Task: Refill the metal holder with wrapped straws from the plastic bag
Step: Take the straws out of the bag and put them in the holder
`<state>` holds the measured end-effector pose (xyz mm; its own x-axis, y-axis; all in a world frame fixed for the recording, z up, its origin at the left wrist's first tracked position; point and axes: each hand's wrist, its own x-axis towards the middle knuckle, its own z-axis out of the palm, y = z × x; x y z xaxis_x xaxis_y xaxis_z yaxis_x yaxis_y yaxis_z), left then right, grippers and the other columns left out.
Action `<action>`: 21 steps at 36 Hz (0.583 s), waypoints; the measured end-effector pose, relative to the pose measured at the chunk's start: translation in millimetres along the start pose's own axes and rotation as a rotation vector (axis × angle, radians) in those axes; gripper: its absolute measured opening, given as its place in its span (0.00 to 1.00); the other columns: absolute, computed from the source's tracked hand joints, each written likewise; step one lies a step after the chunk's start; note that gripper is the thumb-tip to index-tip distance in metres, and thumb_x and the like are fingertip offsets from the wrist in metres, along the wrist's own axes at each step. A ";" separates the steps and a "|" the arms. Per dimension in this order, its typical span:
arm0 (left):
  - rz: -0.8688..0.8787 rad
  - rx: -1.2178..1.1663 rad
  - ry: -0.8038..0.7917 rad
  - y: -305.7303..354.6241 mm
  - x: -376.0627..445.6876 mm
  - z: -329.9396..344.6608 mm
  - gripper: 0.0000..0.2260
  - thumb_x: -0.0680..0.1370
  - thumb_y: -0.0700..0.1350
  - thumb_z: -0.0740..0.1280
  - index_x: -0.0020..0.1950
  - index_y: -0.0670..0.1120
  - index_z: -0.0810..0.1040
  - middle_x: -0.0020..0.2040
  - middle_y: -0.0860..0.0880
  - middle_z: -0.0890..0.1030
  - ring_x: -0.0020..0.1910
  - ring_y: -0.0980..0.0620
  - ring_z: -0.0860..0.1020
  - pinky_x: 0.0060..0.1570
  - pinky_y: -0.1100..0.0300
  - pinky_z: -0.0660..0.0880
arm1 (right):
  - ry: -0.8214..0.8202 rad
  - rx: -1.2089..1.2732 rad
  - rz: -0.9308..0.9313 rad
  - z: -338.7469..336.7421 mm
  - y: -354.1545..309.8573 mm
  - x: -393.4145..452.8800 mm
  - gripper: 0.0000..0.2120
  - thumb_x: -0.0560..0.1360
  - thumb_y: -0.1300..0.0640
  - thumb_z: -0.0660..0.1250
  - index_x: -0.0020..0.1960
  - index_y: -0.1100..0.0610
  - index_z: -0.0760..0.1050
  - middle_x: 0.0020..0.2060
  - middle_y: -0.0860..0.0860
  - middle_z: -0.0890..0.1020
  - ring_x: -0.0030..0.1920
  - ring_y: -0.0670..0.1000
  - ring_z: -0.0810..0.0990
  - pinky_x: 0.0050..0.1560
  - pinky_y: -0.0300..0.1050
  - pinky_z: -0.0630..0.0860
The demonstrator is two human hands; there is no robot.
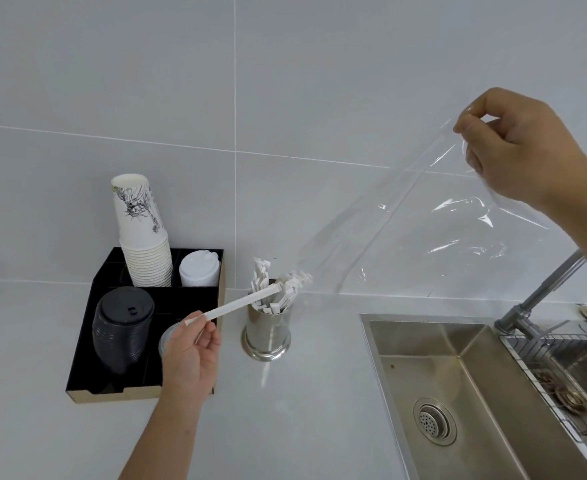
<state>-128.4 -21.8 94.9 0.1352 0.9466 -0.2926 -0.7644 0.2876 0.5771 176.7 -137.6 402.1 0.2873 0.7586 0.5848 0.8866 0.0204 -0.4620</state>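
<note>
Two hands: I have both of them busy.
Left hand [189, 355]: I pinch one wrapped straw [236, 304] by its near end; its far end points at the holder's mouth, not yet inside.
Right hand [517, 147]: I pinch the clear plastic bag [423, 223] by its closed end, raised high and tilted so its mouth hangs just beside the holder.
Bag: it looks emptied; I see no straws left in it.
Metal holder [267, 332]: upright on the counter [302, 410], packed with wrapped straws [281, 289] fanning above the rim.
Progress: nearly done, I judge; this last straw is still to drop in.
Black tray [112, 393]: paper cups [143, 237], white lids [200, 268], black lids [122, 327].
Sink [458, 393]: no dishes in the basin.
</note>
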 end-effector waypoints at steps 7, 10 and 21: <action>0.062 0.134 0.093 14.9 6.3 -5.5 0.06 0.79 0.35 0.64 0.46 0.43 0.79 0.33 0.51 0.80 0.34 0.57 0.79 0.38 0.65 0.80 | -0.001 0.007 -0.012 0.0 -3.7 -1.4 0.07 0.80 0.57 0.58 0.47 0.57 0.72 0.31 0.62 0.73 0.24 0.50 0.65 0.22 0.35 0.63; 0.095 0.255 0.111 12.2 7.0 1.2 0.06 0.78 0.35 0.66 0.46 0.43 0.80 0.37 0.49 0.80 0.36 0.57 0.79 0.44 0.64 0.80 | 0.005 0.009 -0.013 -2.7 -4.3 -2.6 0.07 0.80 0.57 0.59 0.46 0.57 0.72 0.30 0.61 0.73 0.26 0.51 0.66 0.23 0.36 0.64; 0.479 1.060 0.099 -12.4 14.3 37.3 0.07 0.72 0.37 0.70 0.40 0.49 0.82 0.32 0.54 0.80 0.32 0.57 0.76 0.38 0.61 0.72 | -0.022 0.002 -0.021 -3.2 -0.8 -11.1 0.07 0.80 0.58 0.58 0.47 0.58 0.73 0.31 0.65 0.74 0.25 0.50 0.65 0.23 0.36 0.63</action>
<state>-93.5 -6.4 112.0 -0.1102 0.9892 0.0964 0.1921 -0.0740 0.9786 173.9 -148.2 398.1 0.2604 0.7723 0.5794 0.8918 0.0375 -0.4508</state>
